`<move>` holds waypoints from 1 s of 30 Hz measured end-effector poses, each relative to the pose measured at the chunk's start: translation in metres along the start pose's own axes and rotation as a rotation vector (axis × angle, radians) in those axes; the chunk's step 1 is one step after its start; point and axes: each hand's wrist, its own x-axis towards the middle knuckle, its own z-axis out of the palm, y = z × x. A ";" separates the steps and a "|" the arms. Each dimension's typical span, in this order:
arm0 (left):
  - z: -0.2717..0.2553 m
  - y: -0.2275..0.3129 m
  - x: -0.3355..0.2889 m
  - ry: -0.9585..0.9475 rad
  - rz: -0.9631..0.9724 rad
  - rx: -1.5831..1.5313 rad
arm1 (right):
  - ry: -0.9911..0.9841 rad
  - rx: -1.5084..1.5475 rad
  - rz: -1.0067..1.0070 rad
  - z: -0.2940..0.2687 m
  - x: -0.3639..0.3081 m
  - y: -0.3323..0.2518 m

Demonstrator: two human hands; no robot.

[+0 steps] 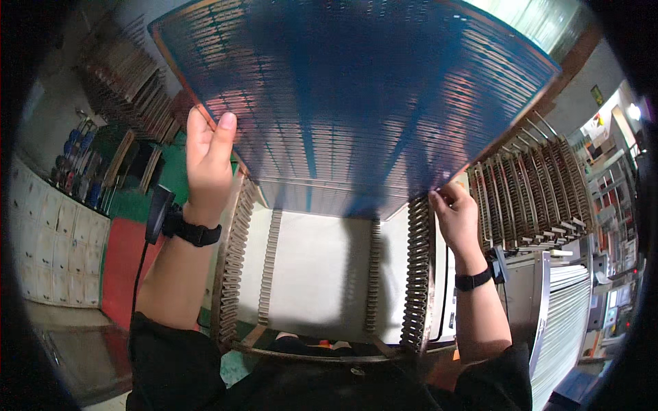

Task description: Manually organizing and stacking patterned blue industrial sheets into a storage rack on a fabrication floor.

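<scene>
A large blue circuit board panel [370,103] with copper-coloured edges and rows of fine slot-like marks spans the upper middle, tilted. My left hand [211,161] is closed on its left edge, the thumb on the face towards me. At the panel's lower right edge, my right hand [456,212] pinches with thumb and fingertips bent; part of that grip is hidden. Below the panel stands a metal rack with slotted rails [417,274] on both sides. The panel's lower edge lies over the far part of the rack, and I cannot tell whether it sits in the slots.
More slotted racks [534,188] stand close on the right, beside a stack of thin pale sheets [565,329]. White lockers [55,246] line the left. Farther left are stacked racks [130,82]. The rack's near bar [308,353] runs in front of my body.
</scene>
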 end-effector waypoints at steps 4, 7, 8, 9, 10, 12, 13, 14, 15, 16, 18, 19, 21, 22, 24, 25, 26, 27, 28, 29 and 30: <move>0.009 0.005 -0.005 0.057 -0.065 -0.011 | -0.026 -0.051 -0.004 0.002 0.004 0.015; 0.001 0.003 -0.005 0.085 -0.035 -0.001 | -0.021 -0.038 -0.023 0.001 0.003 -0.006; -0.004 0.003 -0.005 0.056 -0.048 -0.033 | -0.046 0.060 0.020 0.004 0.005 -0.001; 0.000 0.004 -0.004 0.045 -0.044 -0.048 | -0.052 0.076 -0.001 0.004 0.007 0.007; 0.005 0.005 -0.003 0.042 -0.065 -0.074 | -0.046 0.070 -0.003 0.003 0.007 0.013; 0.003 0.001 0.000 0.029 -0.082 -0.086 | -0.024 0.020 -0.047 0.002 0.005 0.012; 0.003 0.000 0.001 0.023 -0.079 -0.091 | -0.019 0.006 -0.040 0.002 0.005 0.010; 0.002 0.000 0.001 0.036 -0.089 -0.090 | -0.022 0.002 -0.029 0.002 0.003 0.008; 0.002 0.000 0.001 0.050 -0.099 -0.087 | -0.025 -0.001 -0.018 0.003 0.002 0.005; 0.000 0.000 0.001 0.046 -0.098 -0.087 | -0.022 0.001 -0.016 0.003 0.002 0.004; -0.003 -0.001 0.001 0.067 -0.102 -0.084 | -0.013 -0.017 -0.023 0.003 0.000 0.003; -0.003 -0.002 0.001 0.064 -0.103 -0.082 | -0.013 -0.014 -0.020 0.003 -0.001 0.001; -0.003 -0.002 0.002 0.091 -0.112 -0.058 | -0.006 0.031 0.020 0.002 -0.003 -0.002; -0.002 -0.001 0.003 0.088 -0.115 -0.055 | -0.022 0.065 0.047 0.003 -0.001 0.002; 0.006 0.003 0.004 0.064 -0.091 -0.061 | -0.031 0.019 0.034 0.004 0.000 0.007; 0.007 0.004 0.004 0.063 -0.095 -0.060 | -0.038 -0.030 0.017 0.006 0.000 0.009; 0.006 0.005 0.003 0.041 -0.099 -0.065 | -0.020 -0.038 -0.012 0.010 0.000 0.011; 0.005 0.005 0.003 0.020 -0.103 -0.071 | -0.024 -0.035 -0.011 0.011 -0.001 0.012; 0.005 0.003 0.001 0.021 -0.106 -0.067 | -0.016 -0.070 -0.033 0.011 -0.002 0.013; 0.003 0.001 0.000 0.020 -0.096 -0.019 | -0.007 -0.100 -0.062 0.012 -0.002 0.013; 0.001 -0.002 -0.001 0.019 -0.086 0.029 | -0.017 -0.168 -0.047 0.013 -0.002 0.016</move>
